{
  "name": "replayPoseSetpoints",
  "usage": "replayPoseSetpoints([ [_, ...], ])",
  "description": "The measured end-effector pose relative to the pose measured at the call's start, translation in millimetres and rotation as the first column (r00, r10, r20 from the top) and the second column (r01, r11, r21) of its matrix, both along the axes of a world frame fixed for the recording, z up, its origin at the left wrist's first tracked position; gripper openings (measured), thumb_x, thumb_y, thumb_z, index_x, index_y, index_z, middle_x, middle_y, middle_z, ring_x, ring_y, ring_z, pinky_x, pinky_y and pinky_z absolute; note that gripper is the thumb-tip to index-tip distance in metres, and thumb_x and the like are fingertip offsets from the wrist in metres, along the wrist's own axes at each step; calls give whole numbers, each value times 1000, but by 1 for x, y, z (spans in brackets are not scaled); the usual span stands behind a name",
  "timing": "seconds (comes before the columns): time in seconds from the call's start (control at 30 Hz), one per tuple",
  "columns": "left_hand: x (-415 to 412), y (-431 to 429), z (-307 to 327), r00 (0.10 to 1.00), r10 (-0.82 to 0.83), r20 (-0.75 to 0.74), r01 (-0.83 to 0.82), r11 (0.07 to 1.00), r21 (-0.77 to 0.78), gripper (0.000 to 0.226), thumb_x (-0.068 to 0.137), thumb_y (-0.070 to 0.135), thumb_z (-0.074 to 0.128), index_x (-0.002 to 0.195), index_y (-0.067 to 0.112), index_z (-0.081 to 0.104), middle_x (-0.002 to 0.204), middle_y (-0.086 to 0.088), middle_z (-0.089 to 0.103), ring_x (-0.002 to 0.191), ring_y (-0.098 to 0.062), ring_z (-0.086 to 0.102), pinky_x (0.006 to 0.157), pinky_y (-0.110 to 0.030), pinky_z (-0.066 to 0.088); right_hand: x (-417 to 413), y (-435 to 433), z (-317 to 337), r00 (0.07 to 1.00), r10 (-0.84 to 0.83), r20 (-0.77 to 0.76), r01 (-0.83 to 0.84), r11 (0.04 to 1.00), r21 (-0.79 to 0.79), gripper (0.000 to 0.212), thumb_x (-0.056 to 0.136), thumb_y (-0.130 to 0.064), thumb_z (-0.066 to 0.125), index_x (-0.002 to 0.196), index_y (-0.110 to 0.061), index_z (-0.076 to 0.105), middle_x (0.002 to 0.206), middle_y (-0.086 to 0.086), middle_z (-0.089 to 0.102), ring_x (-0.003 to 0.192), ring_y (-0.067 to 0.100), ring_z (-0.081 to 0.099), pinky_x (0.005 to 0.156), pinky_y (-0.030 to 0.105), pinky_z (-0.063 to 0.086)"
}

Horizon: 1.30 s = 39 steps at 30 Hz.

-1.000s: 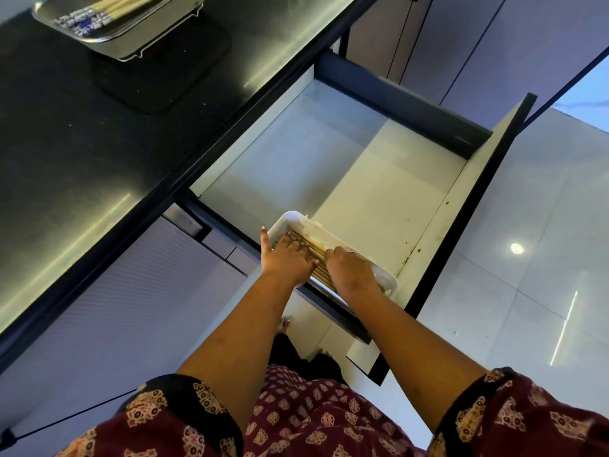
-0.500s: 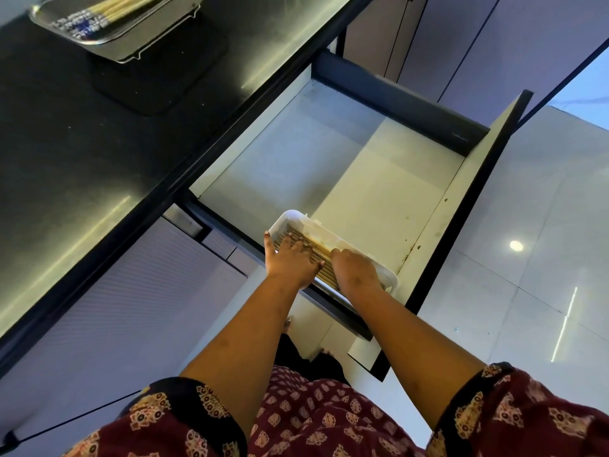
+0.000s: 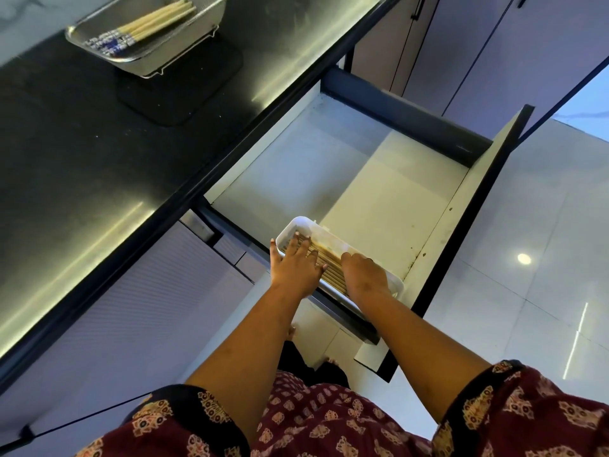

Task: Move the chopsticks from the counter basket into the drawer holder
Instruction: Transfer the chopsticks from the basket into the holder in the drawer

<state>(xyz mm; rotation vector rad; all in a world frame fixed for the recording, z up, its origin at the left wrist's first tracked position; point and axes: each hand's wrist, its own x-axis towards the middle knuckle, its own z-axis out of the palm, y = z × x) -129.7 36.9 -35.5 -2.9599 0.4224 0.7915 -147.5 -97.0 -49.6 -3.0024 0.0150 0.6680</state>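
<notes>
Head view, one item after another.

Table (image 3: 82, 143): black and glossy, filling the upper left.

Basket (image 3: 204, 24): metal mesh, standing on a dark mat (image 3: 184, 94) at the far end of the table.

Chopsticks (image 3: 155, 23): pale sticks with blue-patterned ends, lying side by side in the basket, well apart from both hands.

Drawer (image 3: 395, 199): pulled out from under the table edge, with a white floor and dark side walls.

Holder (image 3: 296, 224): white plastic tray with rounded corners, sitting in the near corner of the drawer against its front.

Second lot of chopsticks (image 3: 331, 268): brownish sticks packed lengthwise in the holder.

Left hand (image 3: 296, 268): palm down, fingers straight and spread, resting flat on the sticks at the holder's left end, thumb out over the rim.

Right hand (image 3: 362, 275): back upward, over the holder's right end, fingers bent down into the tray and hidden; I cannot tell whether they grip anything.

Sleeve (image 3: 527, 413): dark red patterned cloth, ending above each elbow.

Floor (image 3: 543, 242): pale shiny tiles to the right of the drawer.
</notes>
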Motion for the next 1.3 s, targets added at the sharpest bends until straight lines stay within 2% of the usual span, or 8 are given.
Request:
replayPoseSetpoints([
  [0.2, 4, 35, 28, 966, 7, 259, -4, 1000, -12, 50, 101, 39, 20, 150, 25, 18, 161, 3, -6, 146, -18, -17, 110, -57, -15, 12, 14, 27, 989, 120, 84, -128, 986, 106, 33, 91, -2, 46, 123, -11, 49, 112, 10, 61, 100, 29, 62, 77, 35, 50],
  [0.37, 31, 61, 69, 904, 70, 422, -87, 996, 19, 52, 101, 41, 20, 150, 24, 17, 161, 1, -6, 146, -19, -18, 109, -58, -17, 44, 46, 64, 971, 86, 223, -152, 942, 299, 27, 89, -6, 52, 114, -13, 55, 111, 10, 64, 98, 31, 63, 83, 39, 54],
  [0.5, 49, 81, 97, 854, 235, 464, -208, 972, -110, 50, 101, 40, 23, 149, 26, 18, 161, 3, -4, 146, -18, -18, 107, -57, -20, 72, 82, 93, 951, 37, 306, -169, 892, 418, 21, 91, -12, 59, 111, -16, 57, 108, 9, 67, 94, 27, 65, 85, 39, 56],
  [0.63, 72, 99, 125, 776, 449, 443, -323, 886, -332, 49, 101, 37, 26, 148, 26, 23, 161, 5, -2, 146, -16, -16, 109, -57, -18, 99, 117, 121, 920, 11, 391, -229, 825, 516, 19, 94, -13, 55, 112, -14, 59, 110, 10, 68, 95, 26, 66, 85, 38, 57],
  [0.73, 98, 117, 145, 737, 521, 432, -344, 838, -424, 48, 100, 36, 28, 147, 27, 26, 161, 5, -1, 146, -17, -16, 109, -58, -18, 125, 140, 149, 906, -7, 422, -270, 760, 591, 19, 95, -13, 52, 112, -10, 60, 110, 13, 69, 99, 27, 66, 88, 39, 56],
  [0.87, 143, 159, 167, 682, 579, 447, -361, 798, -482, 48, 100, 35, 27, 147, 27, 27, 160, 6, 0, 146, -17, -15, 109, -58, -19, 174, 180, 182, 911, -52, 409, -264, 689, 675, 18, 94, -13, 52, 108, -9, 63, 107, 12, 69, 99, 27, 65, 90, 41, 53],
  [1.1, 230, 250, 189, 647, 638, 418, -405, 752, -521, 46, 101, 32, 28, 146, 25, 29, 160, 5, 3, 147, -19, -10, 108, -62, -16, 277, 276, 219, 933, -192, 304, -150, 560, 815, 19, 90, -6, 55, 105, -8, 67, 99, 5, 66, 92, 17, 61, 83, 24, 46],
  [1.3, 288, 320, 179, 665, 667, 336, -445, 715, -540, 43, 100, 31, 31, 142, 25, 39, 158, 4, 17, 148, -20, 7, 111, -64, -2, 360, 352, 201, 927, -364, -95, 200, 264, 944, 22, 85, -8, 53, 73, -25, 57, 105, 12, 69, 102, 29, 65, 96, 47, 52],
])
